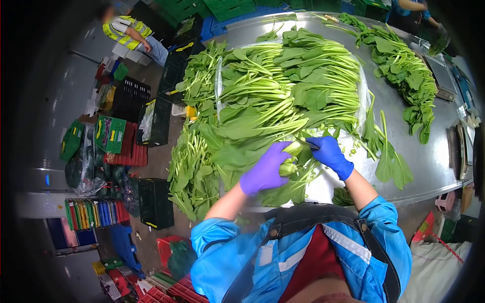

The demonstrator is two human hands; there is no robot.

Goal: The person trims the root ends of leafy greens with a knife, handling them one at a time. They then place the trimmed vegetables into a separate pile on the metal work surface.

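Observation:
My left hand (265,169), in a purple glove, is closed around a few leafy green stalks (289,162), their pale cut ends toward my right hand. My right hand (331,157), in a blue glove, grips a small dark knife (311,145) close beside those stalk ends. Most of the knife is hidden by the fingers. Just beyond my hands, a big heap of leafy greens (313,76) lies on clear plastic on the metal table (429,156), stems overlapping. Small cut stem pieces (352,150) are scattered right of my right hand.
More greens (189,171) hang at the table's left edge, and a row of bunches (404,70) lies at the far right, beside a flat scale-like device (439,76). Dark crates (155,202) stand on the floor at left. One person in a yellow vest (129,33) is at far left; another person's arm (411,6) shows at upper right.

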